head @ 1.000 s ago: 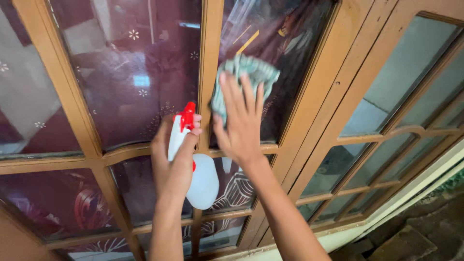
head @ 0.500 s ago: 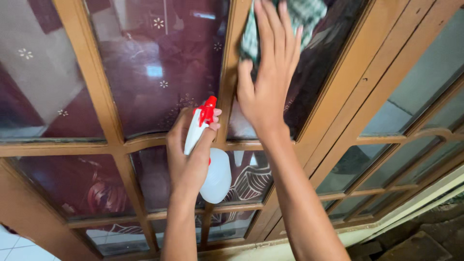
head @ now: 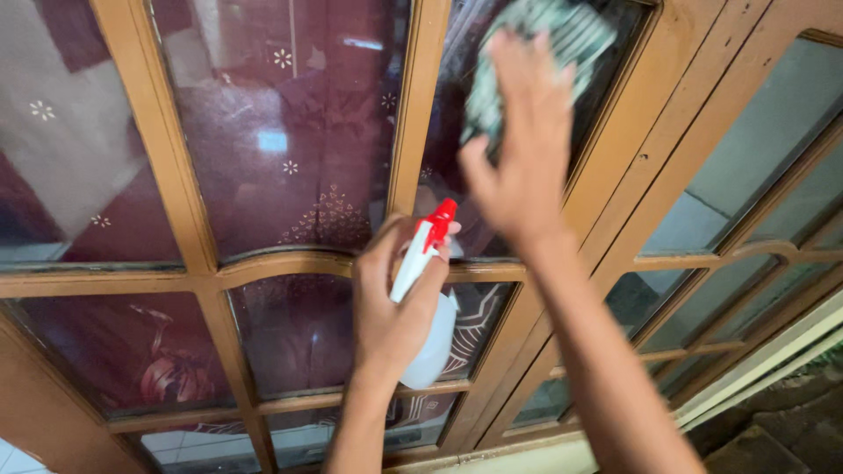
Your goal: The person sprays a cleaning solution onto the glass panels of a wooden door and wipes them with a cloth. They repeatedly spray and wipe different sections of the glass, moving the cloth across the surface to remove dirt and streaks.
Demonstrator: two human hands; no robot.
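The right hand (head: pixel 525 167), fingers spread flat, presses a green checked cloth (head: pixel 536 53) against the upper right glass pane (head: pixel 465 158) of the wooden window frame (head: pixel 413 114), blurred in mid-wipe. The left hand (head: pixel 395 303) is curled tight around a white spray bottle with a red trigger (head: pixel 428 290), just below the pane's bottom rail. Wiping seems underway, and finishing calls for strokes toward the pane's lower corners; since half a second ago the cloth has slid rightward and the bottle too.

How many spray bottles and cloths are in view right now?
2: one of each. The spray bottle, white with a red trigger, is in the left hand before the window frame. The green cloth is under the right hand, pressed on the upper pane. No others show.
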